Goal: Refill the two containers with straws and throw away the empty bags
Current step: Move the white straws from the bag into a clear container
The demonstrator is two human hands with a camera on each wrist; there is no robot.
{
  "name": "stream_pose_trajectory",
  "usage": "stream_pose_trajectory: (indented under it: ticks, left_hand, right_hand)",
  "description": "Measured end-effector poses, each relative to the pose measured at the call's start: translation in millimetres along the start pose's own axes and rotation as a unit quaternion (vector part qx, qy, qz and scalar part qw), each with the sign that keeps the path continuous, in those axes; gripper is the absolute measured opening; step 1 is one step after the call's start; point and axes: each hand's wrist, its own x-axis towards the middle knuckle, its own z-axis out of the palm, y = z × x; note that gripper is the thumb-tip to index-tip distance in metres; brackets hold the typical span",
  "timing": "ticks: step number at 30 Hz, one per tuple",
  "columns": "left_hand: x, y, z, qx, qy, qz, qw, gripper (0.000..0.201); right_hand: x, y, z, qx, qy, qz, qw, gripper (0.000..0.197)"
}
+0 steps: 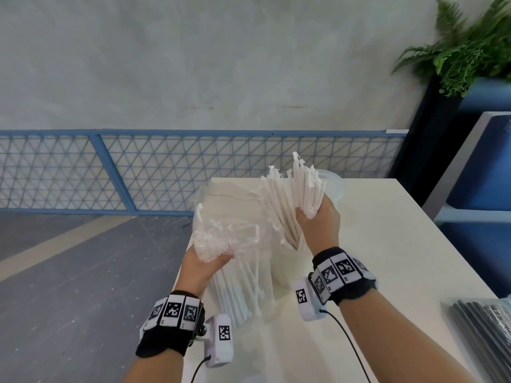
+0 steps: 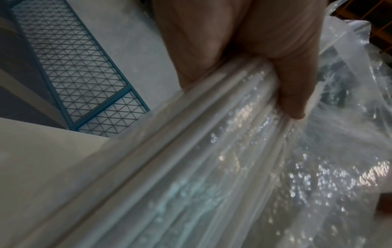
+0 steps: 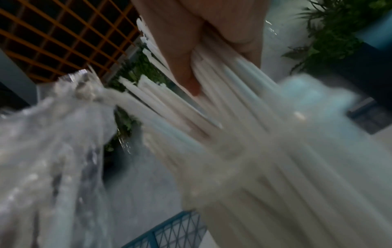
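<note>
A clear plastic bag (image 1: pixel 221 214) of white wrapped straws (image 1: pixel 240 283) is held above the white table (image 1: pixel 387 244). My left hand (image 1: pixel 204 265) grips the bag with straws inside it, its fingers (image 2: pixel 292 94) curled round the plastic-covered bundle (image 2: pixel 212 151). My right hand (image 1: pixel 318 219) grips a bunch of white straws (image 1: pixel 301 186) that sticks out of the bag's open mouth; in the right wrist view its fingers (image 3: pixel 186 73) wrap that bunch of straws (image 3: pixel 244 134), with the bag (image 3: pixel 53 142) at the left. A clear container (image 1: pixel 333 186) shows behind the right hand, mostly hidden.
A bag of black straws (image 1: pixel 486 324) lies at the table's right edge. A blue mesh fence (image 1: pixel 138 172) runs behind the table, with grey floor (image 1: pixel 69 272) at the left. A potted fern (image 1: pixel 464 48) and blue shelving (image 1: pixel 481 172) stand at the right.
</note>
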Motion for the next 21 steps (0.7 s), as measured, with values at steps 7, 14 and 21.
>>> stream_pose_trajectory:
  ticks: [7, 14, 21]
  left_hand:
    - [-4.4, -2.0, -1.4, -0.014, 0.005, 0.001, 1.0, 0.054]
    - [-4.4, 0.9, -13.7, -0.006, 0.027, -0.001, 1.0, 0.04]
    - [-7.4, -1.8, -8.1, 0.014, 0.02, -0.005, 1.0, 0.04]
  right_hand:
    - [-13.1, -5.5, -10.9, 0.068, -0.1, -0.025, 0.992, 0.088]
    - [-39.5, 12.5, 14.0, -0.064, -0.051, -0.114, 0.99, 0.106]
    - [-22.6, 6.2, 27.9, -0.104, -0.053, -0.101, 0.988, 0.061]
